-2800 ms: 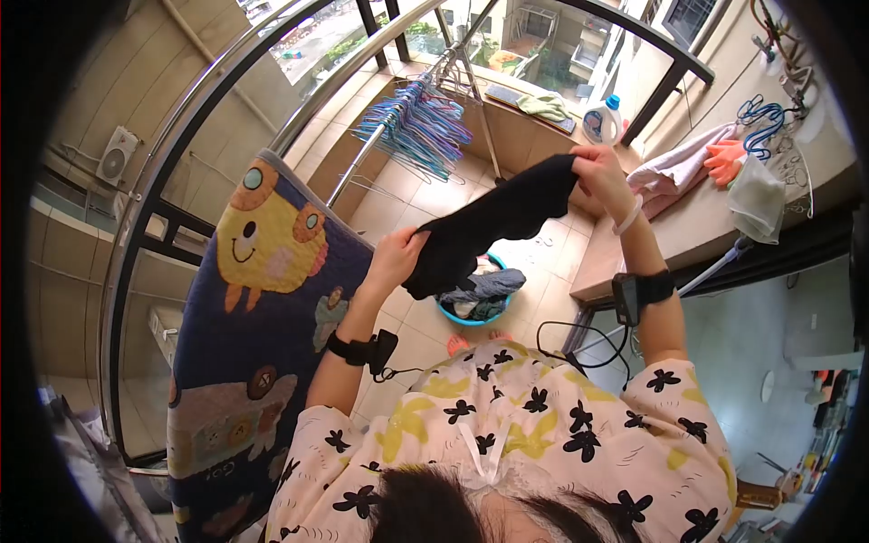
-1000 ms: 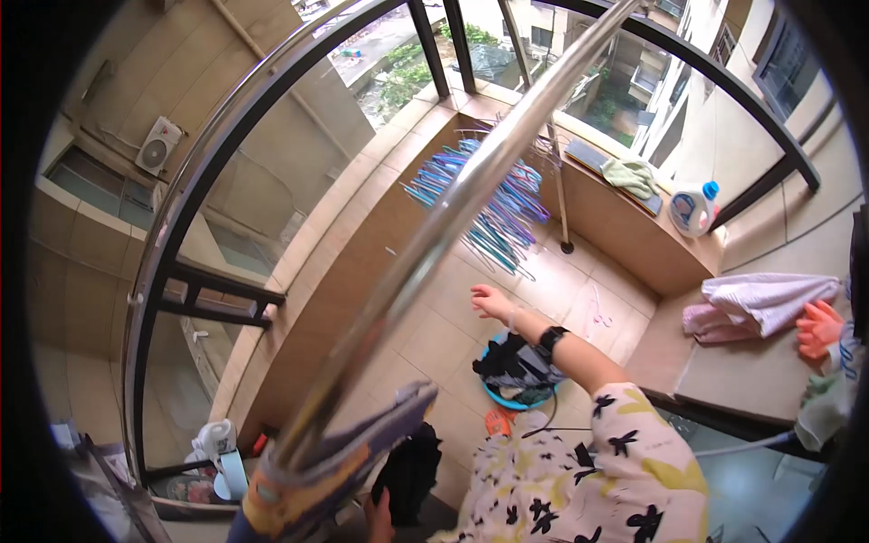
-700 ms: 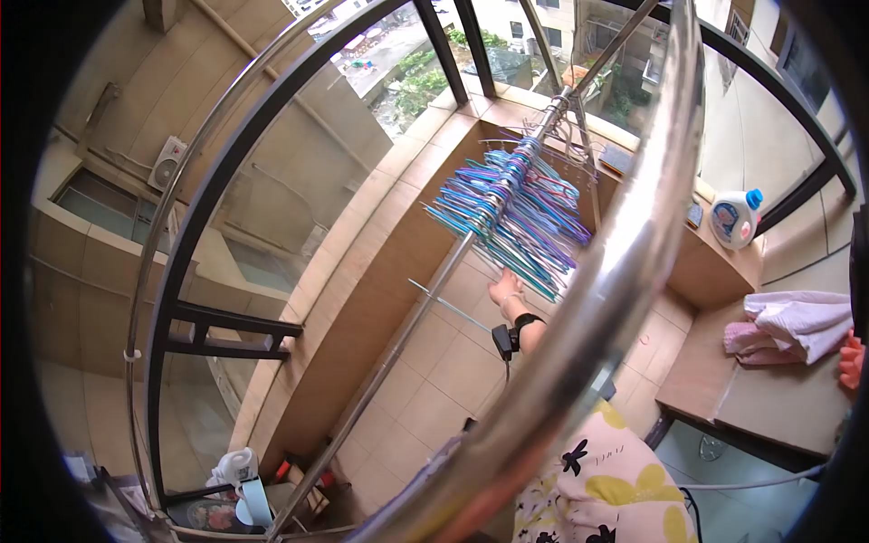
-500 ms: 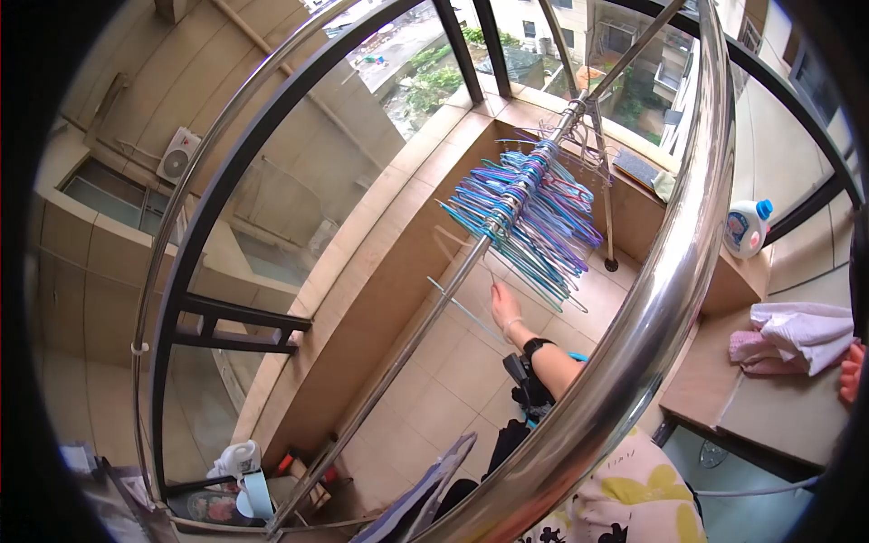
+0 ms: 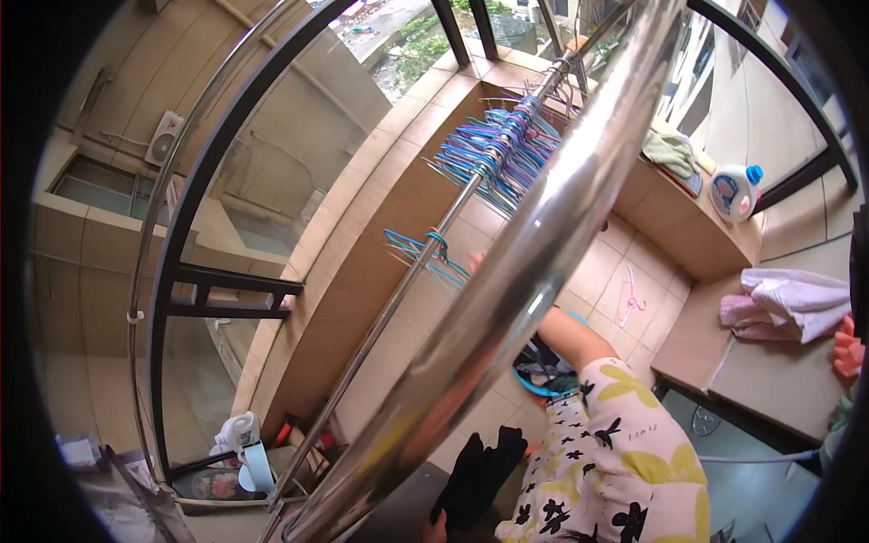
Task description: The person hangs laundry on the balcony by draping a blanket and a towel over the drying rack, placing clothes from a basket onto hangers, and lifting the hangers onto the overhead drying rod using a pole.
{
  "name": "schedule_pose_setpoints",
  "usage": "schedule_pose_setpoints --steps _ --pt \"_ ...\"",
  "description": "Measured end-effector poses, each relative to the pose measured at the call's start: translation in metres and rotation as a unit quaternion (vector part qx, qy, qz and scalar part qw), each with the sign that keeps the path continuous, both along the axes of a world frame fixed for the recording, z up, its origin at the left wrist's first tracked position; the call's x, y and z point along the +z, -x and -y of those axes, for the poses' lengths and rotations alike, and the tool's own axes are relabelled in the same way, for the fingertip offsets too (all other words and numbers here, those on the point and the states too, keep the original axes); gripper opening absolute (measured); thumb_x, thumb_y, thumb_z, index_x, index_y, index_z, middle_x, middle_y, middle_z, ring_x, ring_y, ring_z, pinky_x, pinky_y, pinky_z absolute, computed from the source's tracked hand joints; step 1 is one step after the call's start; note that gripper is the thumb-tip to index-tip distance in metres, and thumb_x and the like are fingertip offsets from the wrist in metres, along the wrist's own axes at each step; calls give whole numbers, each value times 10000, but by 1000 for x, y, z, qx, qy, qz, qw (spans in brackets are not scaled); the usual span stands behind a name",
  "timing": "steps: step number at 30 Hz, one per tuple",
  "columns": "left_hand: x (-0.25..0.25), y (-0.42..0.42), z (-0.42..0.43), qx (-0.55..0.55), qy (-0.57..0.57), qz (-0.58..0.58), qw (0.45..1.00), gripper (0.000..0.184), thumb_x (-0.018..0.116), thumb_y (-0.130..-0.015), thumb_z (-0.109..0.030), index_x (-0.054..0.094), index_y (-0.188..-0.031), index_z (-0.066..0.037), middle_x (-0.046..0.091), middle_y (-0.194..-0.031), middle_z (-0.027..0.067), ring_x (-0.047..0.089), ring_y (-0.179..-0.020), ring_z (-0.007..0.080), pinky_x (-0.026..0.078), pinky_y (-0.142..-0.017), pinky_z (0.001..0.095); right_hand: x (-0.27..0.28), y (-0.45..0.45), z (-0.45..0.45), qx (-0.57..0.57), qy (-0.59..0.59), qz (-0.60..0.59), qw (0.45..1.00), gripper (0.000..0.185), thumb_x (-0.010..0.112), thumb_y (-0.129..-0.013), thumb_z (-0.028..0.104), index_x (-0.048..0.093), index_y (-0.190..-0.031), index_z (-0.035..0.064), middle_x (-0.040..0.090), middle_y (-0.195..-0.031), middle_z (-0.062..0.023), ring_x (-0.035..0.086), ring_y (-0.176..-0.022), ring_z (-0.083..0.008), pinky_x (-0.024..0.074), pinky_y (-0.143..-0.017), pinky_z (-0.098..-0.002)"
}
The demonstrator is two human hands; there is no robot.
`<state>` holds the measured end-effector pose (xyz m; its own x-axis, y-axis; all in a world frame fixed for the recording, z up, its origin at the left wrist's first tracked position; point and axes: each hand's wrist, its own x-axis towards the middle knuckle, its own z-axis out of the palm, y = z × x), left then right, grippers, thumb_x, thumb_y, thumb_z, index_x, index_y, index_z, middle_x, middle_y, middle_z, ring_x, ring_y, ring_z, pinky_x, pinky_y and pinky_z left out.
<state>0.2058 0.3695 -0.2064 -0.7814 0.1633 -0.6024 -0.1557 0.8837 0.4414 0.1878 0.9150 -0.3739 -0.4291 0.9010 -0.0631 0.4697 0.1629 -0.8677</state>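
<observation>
My right hand (image 5: pixel 476 260) reaches past the chrome bar beside a few blue and teal hangers (image 5: pixel 438 246) on the metal rod (image 5: pixel 380 321). The bar hides most of its fingers, so I cannot make out its grip. A large bunch of blue and purple hangers (image 5: pixel 502 145) hangs farther along the rod. Low in the view, my left hand (image 5: pixel 439 527) shows only in part, closed at the edge of a black garment (image 5: pixel 480 475). Beneath my right arm is a blue basin (image 5: pixel 529 385) with dark clothes in it.
A thick chrome bar (image 5: pixel 507 299) crosses the foreground. A pink hanger (image 5: pixel 627 300) lies on the tiled floor. A detergent bottle (image 5: pixel 735 194) and green cloth (image 5: pixel 670 152) stand on the right ledge, with pinkish-white cloth (image 5: pixel 787 303) nearer. A light blue container (image 5: pixel 256 469) sits lower left.
The view has shifted. My right hand is now partly behind the chrome bar, a few hangers sit apart from the bunch, and the black garment with my left hand shows more.
</observation>
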Motion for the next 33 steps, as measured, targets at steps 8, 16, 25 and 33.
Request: schedule_pose_setpoints --steps 8,16,25,33 --pt "6 -5 23 -4 27 -6 1000 403 621 -820 -218 516 -1135 10 579 -1019 174 553 -967 243 444 -848 361 -88 59 -23 45 161 19 986 247 488 -857 216 598 -1046 102 584 -1068 -143 549 -962 -358 450 -828 -443" --pt "6 -14 35 -10 20 -1 1000 403 626 -819 -205 506 -1137 10 572 -1011 179 548 -967 241 444 -850 364 15 9 23 -139 46 -123 982 149 483 -883 211 588 -885 106 534 -964 -124 552 -863 -343 457 -721 -451" --pt "4 -28 46 -21 1 3 1000 404 631 -816 -191 494 -1140 9 564 -1002 186 542 -966 238 444 -853 367 20 -15 -6 -62 -52 63 995 186 486 -875 243 598 -897 97 552 -979 -143 564 -855 -363 461 -735 -453" --pt "4 -49 66 -9 2 0 1000 407 636 -814 -178 483 -1142 9 557 -994 191 537 -965 235 443 -855 371 59 -18 -9 -82 -64 -37 994 238 500 -856 226 647 -884 41 604 -901 -198 560 -868 -383 458 -770 -420"
